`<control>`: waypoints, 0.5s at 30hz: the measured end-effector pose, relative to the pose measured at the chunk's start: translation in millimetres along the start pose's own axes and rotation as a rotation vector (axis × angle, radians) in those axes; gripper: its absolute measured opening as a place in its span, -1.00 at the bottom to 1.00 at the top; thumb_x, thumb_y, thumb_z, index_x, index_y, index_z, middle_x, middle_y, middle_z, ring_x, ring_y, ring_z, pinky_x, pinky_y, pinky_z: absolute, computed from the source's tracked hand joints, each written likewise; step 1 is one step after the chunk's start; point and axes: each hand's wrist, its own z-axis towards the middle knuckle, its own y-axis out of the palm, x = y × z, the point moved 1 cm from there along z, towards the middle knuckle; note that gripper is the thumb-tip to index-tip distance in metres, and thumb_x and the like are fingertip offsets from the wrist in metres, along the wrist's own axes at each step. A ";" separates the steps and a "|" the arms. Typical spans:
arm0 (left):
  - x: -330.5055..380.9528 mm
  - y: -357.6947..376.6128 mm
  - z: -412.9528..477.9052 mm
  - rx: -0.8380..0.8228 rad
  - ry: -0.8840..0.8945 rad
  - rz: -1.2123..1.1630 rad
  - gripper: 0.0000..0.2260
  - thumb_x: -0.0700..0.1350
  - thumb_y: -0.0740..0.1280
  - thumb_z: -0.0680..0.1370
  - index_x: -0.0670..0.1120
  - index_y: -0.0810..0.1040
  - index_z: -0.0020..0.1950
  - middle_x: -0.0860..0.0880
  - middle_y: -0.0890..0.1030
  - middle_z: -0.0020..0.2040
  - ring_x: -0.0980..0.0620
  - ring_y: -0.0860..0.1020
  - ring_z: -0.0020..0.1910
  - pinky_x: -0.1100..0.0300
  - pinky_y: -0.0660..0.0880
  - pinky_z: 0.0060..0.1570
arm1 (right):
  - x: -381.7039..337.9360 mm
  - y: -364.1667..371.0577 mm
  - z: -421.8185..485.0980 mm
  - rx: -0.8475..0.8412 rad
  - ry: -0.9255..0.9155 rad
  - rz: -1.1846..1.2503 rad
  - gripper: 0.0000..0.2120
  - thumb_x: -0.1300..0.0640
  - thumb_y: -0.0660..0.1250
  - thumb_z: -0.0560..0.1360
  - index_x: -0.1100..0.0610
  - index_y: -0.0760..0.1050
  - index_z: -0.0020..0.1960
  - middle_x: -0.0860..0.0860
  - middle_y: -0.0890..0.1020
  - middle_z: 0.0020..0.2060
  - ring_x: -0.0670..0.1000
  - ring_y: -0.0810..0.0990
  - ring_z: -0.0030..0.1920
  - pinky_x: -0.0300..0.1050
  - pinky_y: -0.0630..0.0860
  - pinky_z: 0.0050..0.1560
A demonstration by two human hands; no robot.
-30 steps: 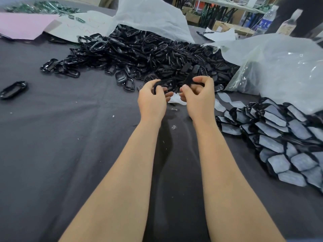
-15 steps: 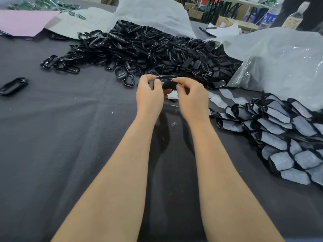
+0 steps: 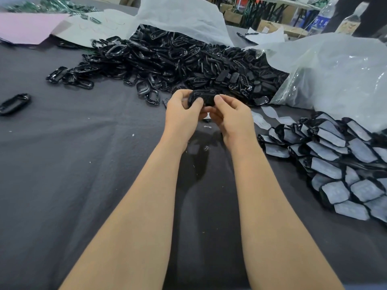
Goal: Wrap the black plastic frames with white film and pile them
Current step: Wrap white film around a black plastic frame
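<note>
Your left hand (image 3: 182, 110) and right hand (image 3: 231, 115) pinch one black frame (image 3: 202, 97); loosen either grip and it could drop among the unwrapped heap (image 3: 178, 59).

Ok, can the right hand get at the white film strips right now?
Probably, once freed: the right hand pinches the black frame with the left hand, but the film strips lie uncovered.
</note>
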 end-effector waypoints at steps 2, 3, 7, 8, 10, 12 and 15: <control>0.6 0.6 -1.0 -0.015 -0.009 -0.029 -0.87 -0.27 0.25 0.59 -0.06 0.44 0.08 -0.07 0.62 -0.09 0.10 0.66 -0.19 0.20 0.62 -0.07 | -0.9 -1.8 1.3 -0.014 0.032 0.055 -0.95 0.25 0.31 0.55 0.15 0.48 -0.09 0.03 0.61 -0.25 -0.15 0.61 -0.39 -0.29 0.52 -0.27; 0.7 0.7 -1.0 -0.022 -0.010 -0.037 -0.86 -0.27 0.24 0.59 -0.06 0.45 0.08 -0.08 0.62 -0.09 0.09 0.67 -0.19 0.21 0.62 -0.08 | -0.4 -2.7 2.2 -0.012 0.039 0.067 -0.94 0.25 0.32 0.55 0.15 0.48 -0.10 0.02 0.60 -0.26 -0.17 0.60 -0.41 -0.29 0.51 -0.27; -0.5 1.5 -1.3 -0.039 0.010 -0.013 -0.87 -0.28 0.24 0.59 -0.06 0.48 0.04 -0.08 0.65 -0.13 0.06 0.69 -0.18 0.25 0.61 -0.13 | 0.0 -2.9 0.6 0.010 0.016 0.023 -0.91 0.24 0.34 0.53 0.15 0.46 -0.13 0.02 0.57 -0.27 -0.13 0.58 -0.37 -0.22 0.53 -0.21; -0.8 1.5 -1.5 -0.039 0.021 0.001 -0.87 -0.27 0.25 0.59 -0.04 0.47 0.02 -0.07 0.65 -0.13 0.07 0.69 -0.18 0.26 0.60 -0.14 | 0.1 -2.6 0.7 0.039 -0.022 -0.054 -0.90 0.24 0.34 0.53 0.13 0.46 -0.14 0.02 0.57 -0.25 -0.09 0.58 -0.31 -0.17 0.56 -0.16; -1.4 1.4 -1.7 -0.041 0.048 0.038 -0.85 -0.25 0.25 0.60 0.00 0.46 -0.02 -0.05 0.66 -0.14 0.09 0.69 -0.20 0.26 0.59 -0.15 | -0.3 -1.4 0.1 0.099 -0.105 -0.207 -0.89 0.21 0.36 0.52 0.09 0.45 -0.15 0.01 0.56 -0.23 -0.02 0.58 -0.23 -0.06 0.57 -0.03; -1.5 1.0 -1.9 -0.034 0.081 0.098 -0.80 -0.26 0.25 0.61 0.06 0.44 -0.07 -0.04 0.66 -0.14 0.11 0.68 -0.22 0.24 0.60 -0.15 | -0.8 0.6 -1.1 0.132 -0.160 -0.303 -0.90 0.19 0.35 0.52 0.11 0.44 -0.13 0.01 0.56 -0.21 0.05 0.60 -0.13 -0.01 0.56 0.05; -0.7 0.5 -3.6 -0.009 0.132 0.175 -0.73 -0.26 0.25 0.60 0.12 0.42 -0.12 -0.01 0.64 -0.18 0.16 0.66 -0.30 0.26 0.60 -0.22 | 0.8 2.2 -1.8 0.165 -0.230 -0.459 -0.92 0.15 0.33 0.53 0.13 0.45 -0.05 -0.06 0.53 -0.22 -0.01 0.56 -0.10 -0.23 0.45 -0.04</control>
